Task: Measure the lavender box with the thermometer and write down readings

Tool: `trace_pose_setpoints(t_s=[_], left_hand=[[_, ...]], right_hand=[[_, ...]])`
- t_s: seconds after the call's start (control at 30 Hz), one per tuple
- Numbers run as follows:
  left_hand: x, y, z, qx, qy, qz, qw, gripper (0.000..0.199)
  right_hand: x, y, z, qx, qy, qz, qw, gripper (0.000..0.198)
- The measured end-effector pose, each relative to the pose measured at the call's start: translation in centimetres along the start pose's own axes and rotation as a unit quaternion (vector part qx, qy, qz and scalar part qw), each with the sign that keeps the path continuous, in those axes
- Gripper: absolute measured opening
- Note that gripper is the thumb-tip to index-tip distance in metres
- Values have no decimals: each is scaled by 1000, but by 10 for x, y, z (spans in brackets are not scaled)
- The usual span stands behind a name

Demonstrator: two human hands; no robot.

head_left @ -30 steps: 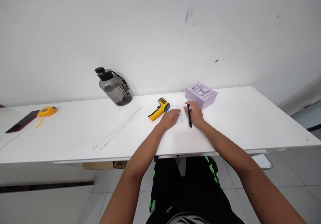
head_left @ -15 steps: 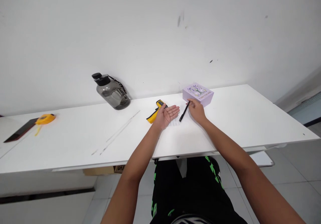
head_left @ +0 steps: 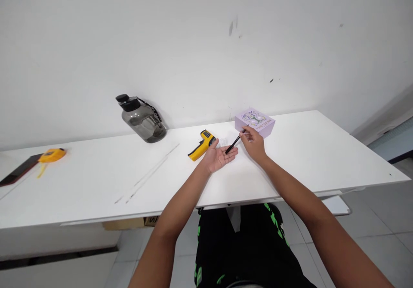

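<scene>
My right hand (head_left: 254, 144) is closed round the upper part of a black pen (head_left: 235, 143), which slants down to the left. The pen's lower end lies over the fingers of my left hand (head_left: 218, 157), which is open with its palm up. Just behind my left hand, a yellow and black infrared thermometer (head_left: 200, 146) lies on the white table (head_left: 290, 150). A lilac box (head_left: 254, 122) with a printed lid stands directly beyond my right hand. Between the thermometer and the pen, a pale, clear-looking item (head_left: 223, 142) shows in part.
A grey see-through bottle (head_left: 144, 122) with a black cap stands at the back against the wall. At the far left lie a yellow tape measure (head_left: 52, 154) and a dark flat-bladed item (head_left: 21, 171). Below the table's front edge, a cardboard box (head_left: 125, 223) is partly visible.
My left hand has moved right and slightly nearer, away from the thermometer and under the pen's lower end. My right hand keeps hold of the pen. The view has shifted slightly.
</scene>
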State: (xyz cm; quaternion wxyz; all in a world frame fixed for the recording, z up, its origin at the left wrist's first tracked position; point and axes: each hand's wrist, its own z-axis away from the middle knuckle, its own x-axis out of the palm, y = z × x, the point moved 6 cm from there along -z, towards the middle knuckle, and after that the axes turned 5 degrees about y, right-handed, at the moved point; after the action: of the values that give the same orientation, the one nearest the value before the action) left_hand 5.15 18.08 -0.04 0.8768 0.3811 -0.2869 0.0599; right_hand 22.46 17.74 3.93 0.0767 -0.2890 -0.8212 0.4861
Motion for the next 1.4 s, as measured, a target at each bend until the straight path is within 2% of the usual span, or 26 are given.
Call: trace_pose_setpoints(t_s=[0.23, 0.5, 0.6, 0.87, 1.4], left_hand=[[-2, -2, -3, -11, 14, 11, 1000, 62], [-2, -4, -8, -17, 31, 36, 999, 56], [-1, -4, -7, -14, 30, 45, 998, 55], [1, -3, -5, -11, 34, 48, 998, 56], [2, -2, -3, -15, 34, 43, 998, 46]], right_hand=[[5, -24, 16, -140, -19, 38, 989, 35], [12, -31, 28, -218, -56, 5, 974, 57], [14, -34, 30, -214, -77, 6, 974, 61], [18, -25, 27, -133, -87, 36, 987, 53], [16, -33, 29, -174, -85, 25, 981, 61]])
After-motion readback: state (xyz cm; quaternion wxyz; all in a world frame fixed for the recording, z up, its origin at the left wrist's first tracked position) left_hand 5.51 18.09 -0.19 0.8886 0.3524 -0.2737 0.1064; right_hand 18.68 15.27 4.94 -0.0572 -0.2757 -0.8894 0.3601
